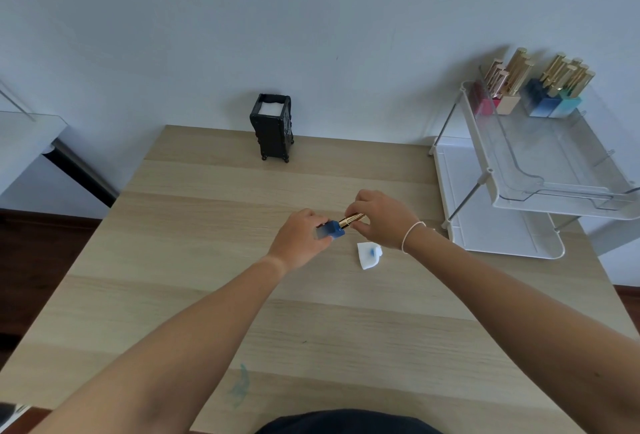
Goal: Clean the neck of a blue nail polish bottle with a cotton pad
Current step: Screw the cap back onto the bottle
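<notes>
My left hand (298, 239) grips the square body of the blue nail polish bottle (331, 230), tilted with its top pointing right, just above the wooden table (207, 225). My right hand (382, 217) pinches the bottle's gold cap (351, 220), which sits on the neck. A white cotton pad (369, 255) with a blue smear lies on the table just below my right hand, touched by neither hand.
A black holder with white pads (273, 127) stands at the table's far edge. A white two-tier rack (540, 177) on the right holds several nail polish bottles (540, 90) at its back. A faint blue-green stain (240, 387) marks the near tabletop.
</notes>
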Available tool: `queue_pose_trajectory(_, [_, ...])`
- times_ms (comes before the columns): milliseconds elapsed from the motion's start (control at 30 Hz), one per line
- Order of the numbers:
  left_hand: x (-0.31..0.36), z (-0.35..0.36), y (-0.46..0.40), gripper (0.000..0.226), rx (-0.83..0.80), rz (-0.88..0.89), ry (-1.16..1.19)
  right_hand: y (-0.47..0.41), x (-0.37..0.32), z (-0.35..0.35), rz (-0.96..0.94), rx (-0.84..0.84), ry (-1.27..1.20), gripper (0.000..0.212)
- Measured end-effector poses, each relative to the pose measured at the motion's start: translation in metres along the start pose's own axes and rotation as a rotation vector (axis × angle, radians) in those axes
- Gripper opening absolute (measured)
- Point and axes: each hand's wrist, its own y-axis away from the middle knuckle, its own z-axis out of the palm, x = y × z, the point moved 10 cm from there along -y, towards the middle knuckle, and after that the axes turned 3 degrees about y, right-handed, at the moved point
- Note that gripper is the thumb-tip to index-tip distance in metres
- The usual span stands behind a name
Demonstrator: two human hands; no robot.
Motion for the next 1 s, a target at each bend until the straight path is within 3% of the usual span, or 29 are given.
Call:
queue_pose_trajectory(233, [0.001,-0.002,-0.001,0.026,0.005,0.005,0.012,-0.001,0.011,0.009,0.069,-0.063,-0.035,0.030])
queue_pose_trajectory(367, [0.001,-0.003,-0.001,0.030,0.004,0.014,0.019,0.001,0.015,0.010,0.093,-0.048,-0.175,0.032])
queue_pose_trajectory(600, [-0.005,-0.004,-0.001,0.030,0.012,0.001,0.023,0.004,0.027,0.004,0.136,0.030,-0.301,0.014])
queue_pose_trajectory(800, [-0.006,-0.004,-0.001,0.029,0.015,0.009,0.027,0.006,0.031,0.004,0.196,-0.014,-0.200,0.041])
queue_pose_trajectory(1000, [-0.005,-0.002,-0.002,0.030,0.010,0.019,0.013,0.010,0.025,0.003,0.148,0.023,-0.193,0.020])
